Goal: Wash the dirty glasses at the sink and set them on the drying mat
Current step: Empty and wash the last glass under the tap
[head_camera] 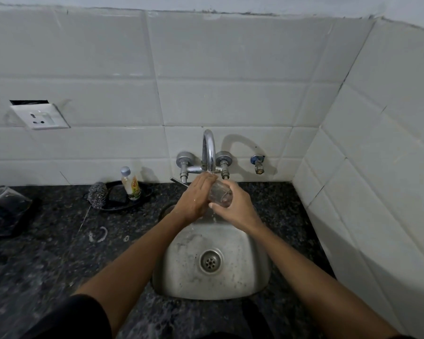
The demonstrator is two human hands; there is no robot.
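glass (pixel 220 194) under tap (pixel 209 150), bottle (pixel 130 184) label unreadable

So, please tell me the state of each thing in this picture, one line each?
Glass: tilted, under the spout, held by both hands.
Tap: running.
Left hand: fingers straight, against the glass.
Right hand: grips the glass.
Sink: wet, drain open.
Soap bottle: upright, capped.

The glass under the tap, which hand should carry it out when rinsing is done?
Probably the right hand: its fingers curl around the glass, while the left hand lies flat against it.
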